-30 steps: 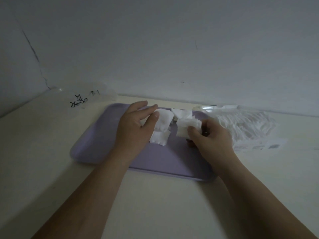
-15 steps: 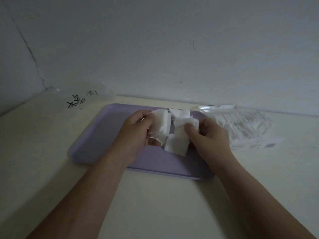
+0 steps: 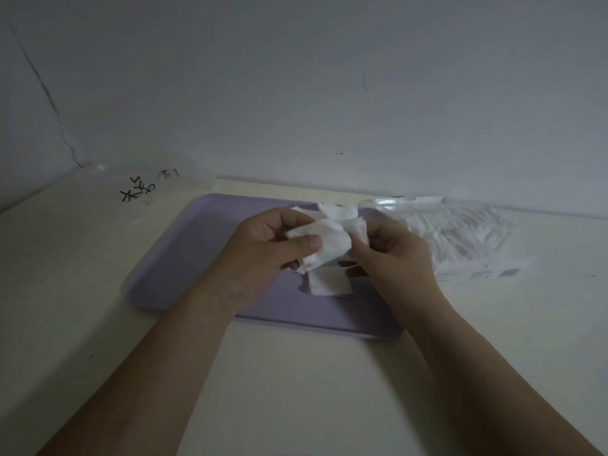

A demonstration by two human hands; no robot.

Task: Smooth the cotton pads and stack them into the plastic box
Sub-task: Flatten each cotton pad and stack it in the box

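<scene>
My left grip [image 3: 263,250] and right grip [image 3: 396,258] both pinch one crumpled white square cotton pad [image 3: 329,246], holding it between them just above the flat lilac plastic tray [image 3: 184,258]. A second white pad [image 3: 329,284] lies directly beneath the grips. I judge that an uneven pull could tear the soft pad or drop it onto that one.

Looking forward and down from head height, sitting close over the table [image 3: 296,373]; framing the left hand [image 3: 263,248] and right hand [image 3: 394,258] with the cotton pads [image 3: 329,245] at centre, over the tray [image 3: 184,258]; taking in the forearms [image 3: 171,373] at the lower corners and the wall [image 3: 329,77] across the upper half.
</scene>
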